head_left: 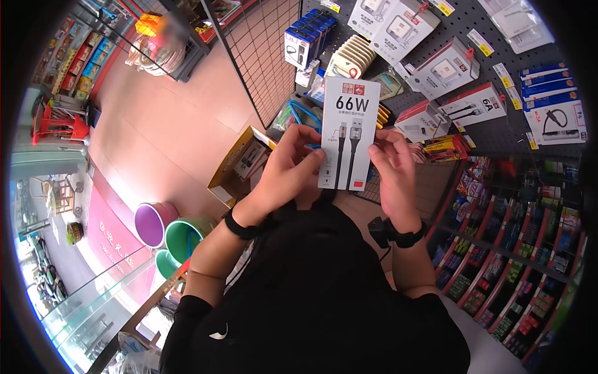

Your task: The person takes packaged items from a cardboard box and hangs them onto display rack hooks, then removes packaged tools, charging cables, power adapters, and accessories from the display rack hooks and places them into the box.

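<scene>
Beside a pegboard (512,128), left hand (289,164) and right hand (397,169) grasp a white cable box (344,128). It reads "66W".

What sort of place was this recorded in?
Most likely a shop: boxes hang on a pegboard among what look like price tags, and a rack holds rows of small goods.

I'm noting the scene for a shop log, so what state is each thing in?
66W cable box, held up, printed front facing the camera
Left hand, gripping the box's left edge
Right hand, holding its right edge
Yellow carton, open, items inside
Purple bucket, open-topped
Green bucket, open-topped
6A cable box, displayed at the pegboard
</scene>
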Demonstrator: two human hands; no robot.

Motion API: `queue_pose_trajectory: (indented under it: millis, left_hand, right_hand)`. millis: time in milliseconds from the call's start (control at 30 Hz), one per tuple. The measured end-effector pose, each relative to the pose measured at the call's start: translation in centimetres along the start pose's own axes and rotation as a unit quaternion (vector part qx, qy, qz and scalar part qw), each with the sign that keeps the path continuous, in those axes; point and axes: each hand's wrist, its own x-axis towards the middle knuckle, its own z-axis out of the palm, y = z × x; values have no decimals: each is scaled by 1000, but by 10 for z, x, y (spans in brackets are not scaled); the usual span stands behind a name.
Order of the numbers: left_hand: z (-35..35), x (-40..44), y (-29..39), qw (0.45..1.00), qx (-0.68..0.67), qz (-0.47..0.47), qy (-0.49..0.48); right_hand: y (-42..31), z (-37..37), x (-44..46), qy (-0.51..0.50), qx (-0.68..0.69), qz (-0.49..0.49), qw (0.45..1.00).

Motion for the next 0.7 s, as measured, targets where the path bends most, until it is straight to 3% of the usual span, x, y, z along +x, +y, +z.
queue_pose_trajectory:
  millis: [700]
  left_hand:
    - [-102, -24, -72, 987, 2, -55, 149]
  right_hand:
    - [122, 67, 39, -88, -37, 180, 979]
